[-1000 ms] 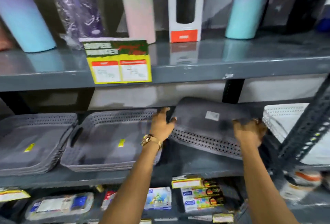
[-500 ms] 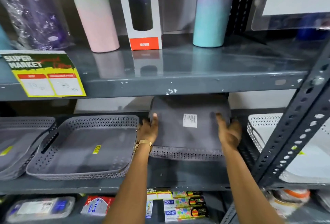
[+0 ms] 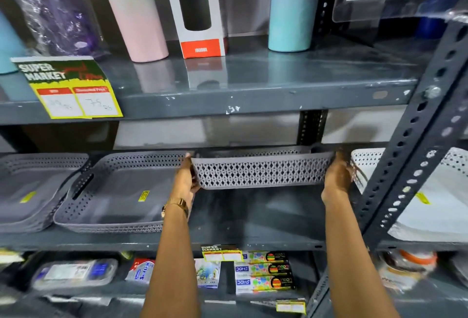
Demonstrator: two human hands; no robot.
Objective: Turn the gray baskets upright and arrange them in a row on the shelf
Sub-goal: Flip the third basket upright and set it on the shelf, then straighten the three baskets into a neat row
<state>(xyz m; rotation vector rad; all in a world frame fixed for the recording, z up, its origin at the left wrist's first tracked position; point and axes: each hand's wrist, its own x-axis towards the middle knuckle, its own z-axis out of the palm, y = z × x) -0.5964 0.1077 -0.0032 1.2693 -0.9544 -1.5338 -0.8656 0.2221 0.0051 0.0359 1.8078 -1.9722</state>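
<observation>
Both hands are gripping one gray basket (image 3: 260, 173) by its short ends and holding it above the middle shelf (image 3: 255, 219), clear of the shelf surface. The left hand (image 3: 186, 178) is clasping the left end: its fingers (image 3: 188, 163) are curling over the rim while the palm is pressing against the outer wall. The right hand (image 3: 338, 176) is clasping the right end in the same manner, with its fingers (image 3: 340, 159) wrapping over the rim. The basket is sitting upright between the two sets of fingers, its perforated long wall facing the camera and its open side facing up; whether it is level cannot be determined.

Just left of the left-hand fingers, a second gray basket (image 3: 114, 191) is resting upright on the shelf, tilted slightly, carrying a yellow sticker (image 3: 143, 195) on its floor. Further left of it, a stack of gray baskets (image 3: 33, 191) is lying upright, touching or overlapping the second basket's edge. Just right of the right-hand fingers, a white basket (image 3: 440, 203) is sitting behind the slotted upright post (image 3: 415, 140).

A gold wristwatch (image 3: 174, 206) is sitting on the left wrist, below the fingers. Above the fingers, the upper shelf (image 3: 253, 87) is carrying tall bottles (image 3: 291, 8) and a price tag (image 3: 71, 87).
</observation>
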